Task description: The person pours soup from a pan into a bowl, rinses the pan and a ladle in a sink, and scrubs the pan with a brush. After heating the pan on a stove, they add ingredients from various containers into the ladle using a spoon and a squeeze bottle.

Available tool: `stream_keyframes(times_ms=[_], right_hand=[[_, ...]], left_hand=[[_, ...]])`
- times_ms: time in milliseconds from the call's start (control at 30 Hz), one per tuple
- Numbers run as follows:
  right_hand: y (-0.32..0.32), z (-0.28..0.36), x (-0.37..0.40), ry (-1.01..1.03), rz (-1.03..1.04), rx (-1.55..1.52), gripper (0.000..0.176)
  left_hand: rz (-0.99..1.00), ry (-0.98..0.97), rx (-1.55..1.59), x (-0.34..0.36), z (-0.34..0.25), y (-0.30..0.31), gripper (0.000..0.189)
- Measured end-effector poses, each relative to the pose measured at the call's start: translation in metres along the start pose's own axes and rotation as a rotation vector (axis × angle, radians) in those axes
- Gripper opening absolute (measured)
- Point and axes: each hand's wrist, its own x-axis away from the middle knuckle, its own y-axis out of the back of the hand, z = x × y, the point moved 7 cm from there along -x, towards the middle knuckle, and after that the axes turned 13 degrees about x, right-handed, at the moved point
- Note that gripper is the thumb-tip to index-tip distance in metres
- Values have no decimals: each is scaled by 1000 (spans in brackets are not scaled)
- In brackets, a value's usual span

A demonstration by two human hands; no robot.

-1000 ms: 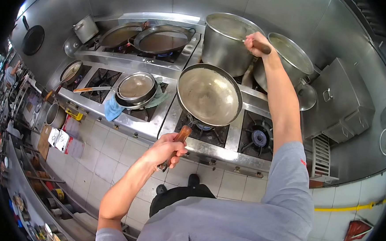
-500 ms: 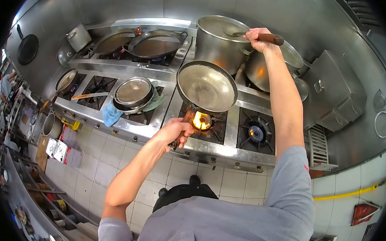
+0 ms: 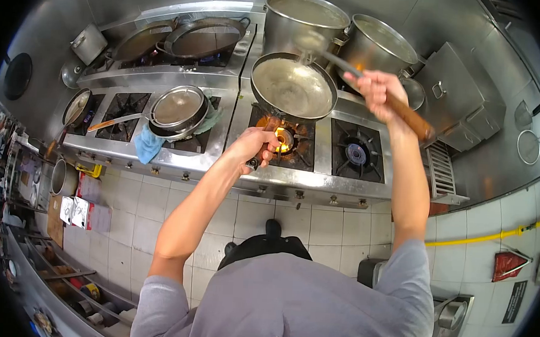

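My left hand (image 3: 257,148) is closed round the handle of a wide round pan (image 3: 292,88), which tilts above a lit burner (image 3: 282,141) with an orange flame. My right hand (image 3: 379,96) grips the wooden handle (image 3: 414,117) of a ladle. The ladle's bowl (image 3: 312,42), blurred by motion, is over the pan's far rim, just in front of a large stock pot (image 3: 304,13). What looks like liquid shows below the bowl. A second large pot (image 3: 384,39) stands to the right, its contents pale.
Two wide pans (image 3: 205,40) sit at the back left. A strainer (image 3: 178,106) lies on a pan at the front left, beside a blue cloth (image 3: 149,146). Right of my pan is another burner (image 3: 356,153). A metal cabinet (image 3: 457,96) stands at the right wall.
My right hand has drawn back from the large pot, bringing the ladle over the pan. My left hand still holds the pan. The whole view has shifted slightly.
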Motion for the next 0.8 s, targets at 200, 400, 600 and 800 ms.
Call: stream_keyframes(times_ms=[200, 400, 600, 800], right_hand=[[58, -85, 20, -62, -152, 249, 27], [55, -82, 55, -118, -480, 1173, 38], [36, 5, 67, 108, -544, 1466, 52], [33, 122, -28, 368, -616, 1831, 48]], left_hand=[[49, 17, 69, -1, 8, 6, 12], [13, 15, 112, -10, 16, 16, 14], [-15, 5, 92, -16, 16, 10, 16], [-32, 18, 151, -13, 10, -11, 17]])
